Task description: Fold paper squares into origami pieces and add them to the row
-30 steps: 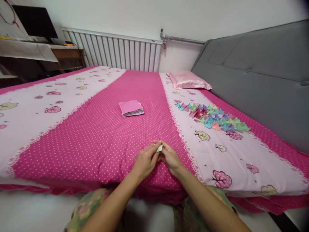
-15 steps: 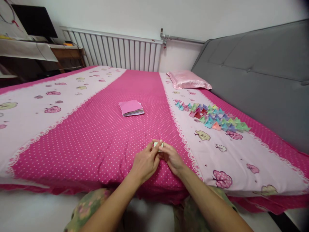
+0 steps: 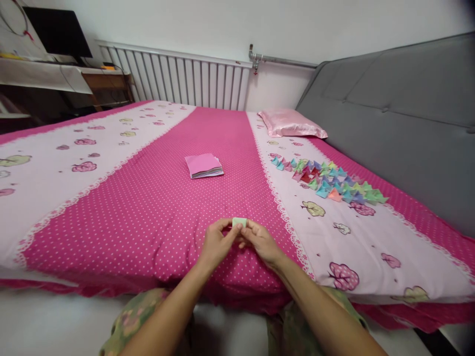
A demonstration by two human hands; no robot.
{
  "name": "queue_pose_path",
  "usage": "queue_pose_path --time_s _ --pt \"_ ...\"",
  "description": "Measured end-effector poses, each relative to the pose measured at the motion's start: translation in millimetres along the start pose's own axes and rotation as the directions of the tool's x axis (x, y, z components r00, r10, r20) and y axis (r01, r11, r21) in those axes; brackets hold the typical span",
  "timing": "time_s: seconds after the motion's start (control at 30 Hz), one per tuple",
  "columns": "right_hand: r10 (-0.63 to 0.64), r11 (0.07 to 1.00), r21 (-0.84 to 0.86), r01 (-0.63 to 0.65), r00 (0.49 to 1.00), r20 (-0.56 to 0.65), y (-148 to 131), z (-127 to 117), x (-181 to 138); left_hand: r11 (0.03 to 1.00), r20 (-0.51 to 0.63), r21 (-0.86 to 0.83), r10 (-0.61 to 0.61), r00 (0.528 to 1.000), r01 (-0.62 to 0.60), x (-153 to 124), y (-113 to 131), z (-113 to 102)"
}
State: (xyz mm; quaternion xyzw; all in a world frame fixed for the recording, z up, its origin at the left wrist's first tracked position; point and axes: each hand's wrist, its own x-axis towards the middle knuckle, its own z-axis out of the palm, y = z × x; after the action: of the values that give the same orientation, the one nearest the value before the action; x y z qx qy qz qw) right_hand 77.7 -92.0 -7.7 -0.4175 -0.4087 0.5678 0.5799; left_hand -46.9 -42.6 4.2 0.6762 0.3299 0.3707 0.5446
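Note:
A small pale green folded paper (image 3: 239, 222) is pinched between the fingertips of both hands, just above the near edge of the pink dotted bed sheet (image 3: 159, 207). My left hand (image 3: 217, 243) grips its left side and my right hand (image 3: 261, 241) grips its right side; both are closed on it. Farther up the bed lies a stack of pink paper squares (image 3: 204, 165). To the right, a cluster of several folded paper pieces (image 3: 328, 181) in many colours lies on the pale strip of the sheet.
A pink pillow (image 3: 291, 123) lies at the far right by the grey padded headboard (image 3: 393, 113). A white radiator (image 3: 181, 81) lines the far wall. A desk with a dark monitor (image 3: 55, 32) stands at the far left. My patterned trouser knees (image 3: 137, 316) show below.
The green paper has turned between my fingers and now shows a wider flat face above them. Both hands stayed in about the same place.

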Motion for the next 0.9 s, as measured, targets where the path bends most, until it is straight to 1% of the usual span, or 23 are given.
queue_pose_path --time_s 0.1,0.17,0.23,0.33,0.43,0.63,0.8,0.9 --pt "-0.004 0.998 -0.069 0.007 0.999 0.052 2 1 0 0.96 0.018 -0.241 -0.141 0.99 0.141 0 4 2" --pt "0.001 0.993 -0.117 0.008 0.998 0.069 4 1 0 0.923 0.045 -0.342 -0.172 0.984 0.177 0 6 5" --pt "0.001 0.988 -0.157 0.008 0.998 0.057 5 1 0 0.905 0.079 -0.386 -0.16 0.984 0.178 -1 8 8" --pt "-0.01 0.983 -0.181 0.017 0.999 0.039 7 0 -1 0.916 0.083 -0.372 -0.129 0.988 0.151 -1 9 10" --pt "-0.021 0.983 -0.184 0.027 0.999 0.034 8 0 -2 0.93 0.058 -0.345 -0.115 0.992 0.128 -1 8 11" --pt "0.0 0.98 -0.199 0.011 0.999 0.054 4 4 -5 0.921 0.012 -0.375 -0.105 0.994 0.102 -5 8 11" --pt "-0.001 0.974 -0.225 0.005 1.0 0.019 3 3 -6 0.893 0.021 -0.428 -0.143 0.99 0.138 -5 9 13" --pt "-0.02 0.96 -0.277 0.023 1.0 0.013 3 1 -5 0.902 0.037 -0.406 -0.146 0.989 0.148 -3 8 14"
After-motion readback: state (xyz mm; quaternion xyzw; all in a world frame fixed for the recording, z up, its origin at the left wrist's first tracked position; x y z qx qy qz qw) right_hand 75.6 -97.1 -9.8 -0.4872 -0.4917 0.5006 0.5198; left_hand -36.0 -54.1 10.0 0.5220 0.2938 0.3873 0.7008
